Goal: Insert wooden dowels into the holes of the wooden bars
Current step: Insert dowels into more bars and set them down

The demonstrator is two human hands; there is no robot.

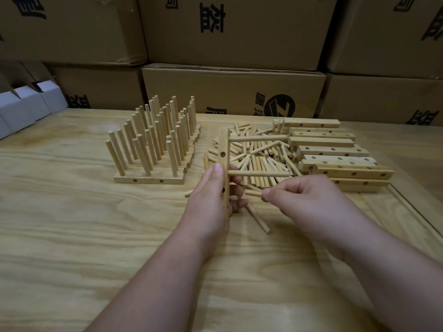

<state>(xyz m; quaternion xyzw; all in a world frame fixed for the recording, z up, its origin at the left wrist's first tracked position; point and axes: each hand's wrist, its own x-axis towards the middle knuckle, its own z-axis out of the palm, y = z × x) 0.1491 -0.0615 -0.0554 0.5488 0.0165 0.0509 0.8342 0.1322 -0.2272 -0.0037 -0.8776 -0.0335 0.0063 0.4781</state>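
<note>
wooden bar [224, 164] gripped upright, my left hand [211, 200] | right hand [299, 197] pinching dowel [253, 193] beside bar | risk: angled entry jams dowel

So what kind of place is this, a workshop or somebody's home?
Probably a small workshop or packing room. Printed cardboard cartons are stacked behind a wooden table that holds a heap of loose dowels, drilled bars and finished bars with dowels standing in them.
</note>
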